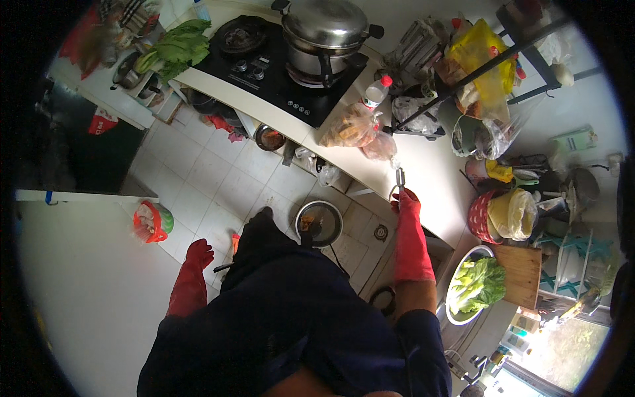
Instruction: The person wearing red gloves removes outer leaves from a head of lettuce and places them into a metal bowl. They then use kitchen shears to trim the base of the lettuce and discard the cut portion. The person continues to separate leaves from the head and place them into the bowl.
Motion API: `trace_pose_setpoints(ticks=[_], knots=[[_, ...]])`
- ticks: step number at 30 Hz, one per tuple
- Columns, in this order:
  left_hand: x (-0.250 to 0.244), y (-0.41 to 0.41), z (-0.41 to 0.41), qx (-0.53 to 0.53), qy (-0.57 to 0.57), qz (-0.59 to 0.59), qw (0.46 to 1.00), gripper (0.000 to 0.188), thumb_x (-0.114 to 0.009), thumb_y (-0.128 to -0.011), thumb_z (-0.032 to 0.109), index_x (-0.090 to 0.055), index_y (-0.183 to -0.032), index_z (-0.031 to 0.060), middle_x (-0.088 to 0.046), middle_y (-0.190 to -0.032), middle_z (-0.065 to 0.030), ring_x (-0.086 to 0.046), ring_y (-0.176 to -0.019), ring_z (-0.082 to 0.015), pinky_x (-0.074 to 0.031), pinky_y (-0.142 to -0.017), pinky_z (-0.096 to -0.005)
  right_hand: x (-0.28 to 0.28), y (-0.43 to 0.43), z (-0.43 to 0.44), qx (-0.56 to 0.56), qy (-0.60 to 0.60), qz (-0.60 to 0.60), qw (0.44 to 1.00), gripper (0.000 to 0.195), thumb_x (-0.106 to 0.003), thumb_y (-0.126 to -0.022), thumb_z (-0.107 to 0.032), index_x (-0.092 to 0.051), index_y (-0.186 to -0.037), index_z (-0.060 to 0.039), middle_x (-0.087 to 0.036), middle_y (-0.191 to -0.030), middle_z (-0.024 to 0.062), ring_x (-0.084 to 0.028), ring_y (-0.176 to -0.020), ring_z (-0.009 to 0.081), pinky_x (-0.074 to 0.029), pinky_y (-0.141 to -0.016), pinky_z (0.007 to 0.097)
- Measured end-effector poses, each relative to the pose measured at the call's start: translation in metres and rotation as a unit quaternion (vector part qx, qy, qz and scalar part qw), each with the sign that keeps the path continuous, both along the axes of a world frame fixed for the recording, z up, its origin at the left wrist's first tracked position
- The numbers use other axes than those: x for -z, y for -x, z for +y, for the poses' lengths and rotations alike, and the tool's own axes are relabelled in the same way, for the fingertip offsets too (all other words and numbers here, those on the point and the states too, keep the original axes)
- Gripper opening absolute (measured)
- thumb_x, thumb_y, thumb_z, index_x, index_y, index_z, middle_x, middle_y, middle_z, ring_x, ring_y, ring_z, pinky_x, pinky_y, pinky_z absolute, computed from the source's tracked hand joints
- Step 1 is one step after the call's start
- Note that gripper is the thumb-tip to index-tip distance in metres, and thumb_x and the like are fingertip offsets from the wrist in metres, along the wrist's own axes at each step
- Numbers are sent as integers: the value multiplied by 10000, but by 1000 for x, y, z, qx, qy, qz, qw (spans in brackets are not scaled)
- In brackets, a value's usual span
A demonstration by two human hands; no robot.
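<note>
Both hands wear long red rubber gloves. My right hand [408, 199] grips a small metal-bladed kitchen tool [400, 178], perhaps a peeler, over the white countertop [426, 171]. Just beyond its tip lie a knotted plastic bag [379, 147] and a larger clear bag of orange-brown food [351, 126]. My left hand [200, 253] hangs low at my left side over the tiled floor, its fingers curled; whether anything is inside them cannot be told. A metal pan [319, 224] with liquid and something brown in it stands on the floor between my arms.
A lidded steel pot [325, 37] stands on the black gas hob [278, 69]. To the right are a bowl of leafy greens [476, 285], a wooden cutting board [516, 274] and a dish rack [570, 268]. A red-rimmed bag-lined bin [153, 222] stands on the floor at left.
</note>
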State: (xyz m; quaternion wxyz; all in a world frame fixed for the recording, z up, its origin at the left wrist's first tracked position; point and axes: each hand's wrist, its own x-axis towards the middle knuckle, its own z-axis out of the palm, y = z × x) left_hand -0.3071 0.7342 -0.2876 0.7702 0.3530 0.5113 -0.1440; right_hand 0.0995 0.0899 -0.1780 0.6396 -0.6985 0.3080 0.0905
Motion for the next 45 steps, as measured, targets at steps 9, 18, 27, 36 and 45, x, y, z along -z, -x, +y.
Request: trace_pose_setpoints(ticks=[9, 18, 27, 36, 45], knots=[[79, -39, 84, 396, -129, -174, 892, 167, -628, -849, 205, -483, -766, 211, -456, -721, -18, -497, -715, -218, -392, -594, -379, -33, 103, -40, -141, -171, -3, 975, 316, -655, -972, -256, -658, -1220, -60, -700, -849, 58, -642, -693, 164, -507, -605, 294], [15, -241, 154, 42, -111, -40, 992, 347, -740, -907, 229, -626, -1231, 177, -688, -967, -14, -674, -774, -212, -540, -606, -358, 14, 52, -20, 207, -102, -9, 973, 414, -589, -949, -117, -570, -1361, -76, -693, -1006, 112, -634, -684, 228, -536, -556, 330], [-15, -352, 313, -10, -362, -99, 927, 456, -785, -894, 338, -612, -1276, 159, -676, -917, 12, -632, -711, -138, -503, -556, -311, 30, -53, 47, 161, -8, 38, 986, 619, -619, -938, -97, -410, -1518, -149, -635, -847, 88, -589, -612, 209, -408, -443, 303], [-54, -506, 461, -109, -665, -105, 731, 614, -850, -796, 363, -652, -1288, 54, -696, -1218, -155, -665, -1100, -265, -535, -935, -386, 0, 12, 8, 213, -8, 59, 975, 536, -613, -945, -82, -464, -1459, -105, -628, -964, 56, -568, -703, 200, -500, -598, 345], [-131, -589, 564, 82, -859, 57, 502, 919, -842, -760, 366, -410, -1542, 148, -468, -1538, -185, -496, -1359, -399, -461, -1078, -473, -14, 107, 36, 114, 187, 184, 958, 465, -656, -945, -176, -554, -1395, -113, -650, -890, 63, -593, -676, 191, -518, -581, 345]])
